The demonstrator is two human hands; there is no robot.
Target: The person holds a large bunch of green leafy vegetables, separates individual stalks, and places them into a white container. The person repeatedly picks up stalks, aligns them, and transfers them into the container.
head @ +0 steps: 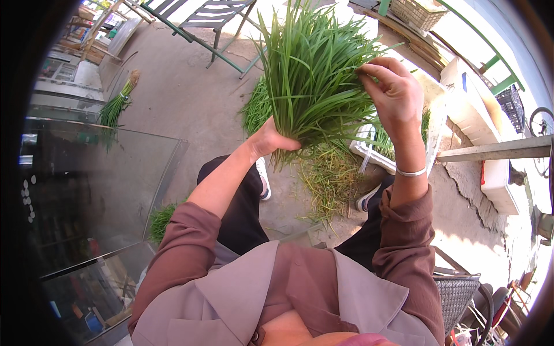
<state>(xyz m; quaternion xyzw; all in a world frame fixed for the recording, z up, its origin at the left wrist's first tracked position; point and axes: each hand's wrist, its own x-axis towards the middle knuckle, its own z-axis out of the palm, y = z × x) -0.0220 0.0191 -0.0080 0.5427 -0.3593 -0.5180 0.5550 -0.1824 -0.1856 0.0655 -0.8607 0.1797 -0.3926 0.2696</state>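
A large bunch of long, flat green leaves, like garlic chives (316,73), fans out upward in my left hand (275,140), which grips it near the base. At the bunch's right edge is my right hand (391,84), thumb and fingertips pinched together at the leaf tips; whether a leaf is between them cannot be told. Below the bunch, a pile of yellowish and green trimmings (331,181) lies on the ground between my feet. More green leaves (256,108) lie behind my left hand. A white foam box (376,156) with green leaves inside stands beyond my right wrist.
A tied green bunch (117,101) lies at the left, by a glass case (108,173). More greens (162,220) show beside my left sleeve. A folding chair (212,21) stands ahead. At the right are foam boxes (497,186), a plastic crate (510,106) and a wooden beam (497,149).
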